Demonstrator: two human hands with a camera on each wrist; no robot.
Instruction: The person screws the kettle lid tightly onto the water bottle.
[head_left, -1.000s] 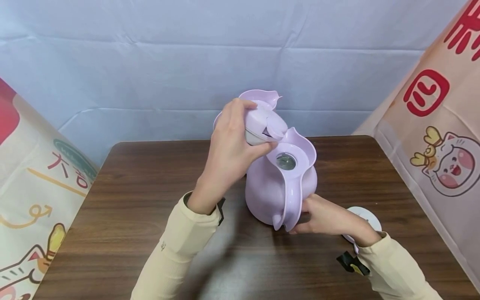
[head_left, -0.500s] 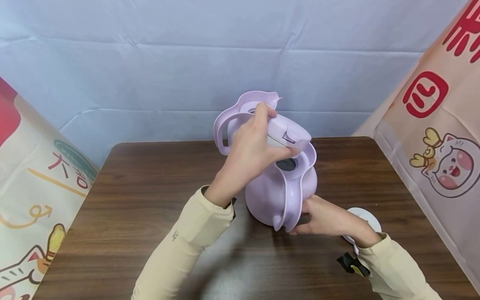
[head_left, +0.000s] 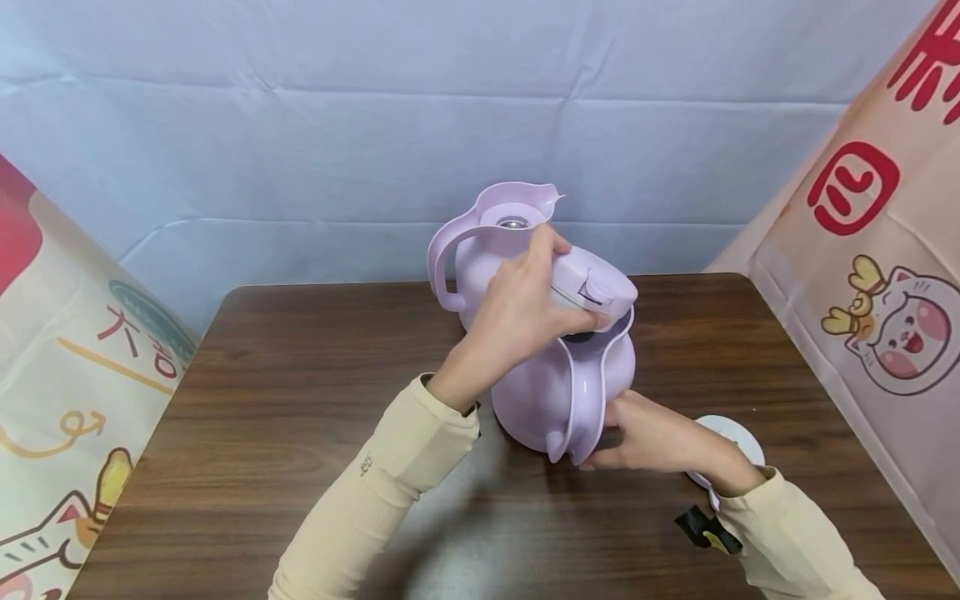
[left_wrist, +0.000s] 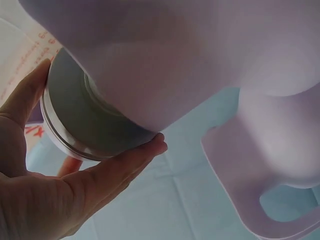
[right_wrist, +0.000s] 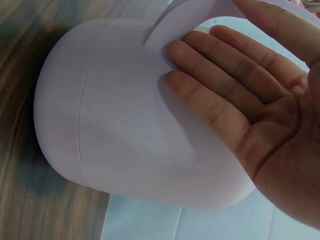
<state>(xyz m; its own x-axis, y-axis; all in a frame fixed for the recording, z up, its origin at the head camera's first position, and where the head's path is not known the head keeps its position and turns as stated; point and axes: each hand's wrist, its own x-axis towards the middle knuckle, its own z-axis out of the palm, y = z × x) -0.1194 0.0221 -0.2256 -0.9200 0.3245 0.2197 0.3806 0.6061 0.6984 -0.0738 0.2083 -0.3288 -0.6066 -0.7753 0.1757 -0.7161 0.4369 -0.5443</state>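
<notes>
My left hand point(head_left: 525, 304) holds a lilac lid point(head_left: 592, 283) with a small flap on top, tilted over the mouth of the near thermal jug point(head_left: 528, 396). In the left wrist view, thumb and fingers span the lid's grey underside point(left_wrist: 95, 120), right at the jug's rim. The lilac jug stands on the table, handle toward me; the lid hides most of its opening. At the low end of the handle point(head_left: 587, 404), my right hand point(head_left: 645, 433) has thumb and fingers on either side, with fingertips against the body point(right_wrist: 120, 110) in the right wrist view.
A second lilac jug point(head_left: 480, 250) stands uncovered just behind, its handle pointing left. Another lid point(head_left: 735, 433), white underside up, lies on the brown table point(head_left: 337, 400) by my right wrist, partly hidden. Pale blue cloth point(head_left: 337, 150) hangs behind; printed cloths flank both sides.
My left hand has carried the lid rightward and down, from beside the near jug to over its mouth. The far jug's opening has come into view. My right hand stays at the handle.
</notes>
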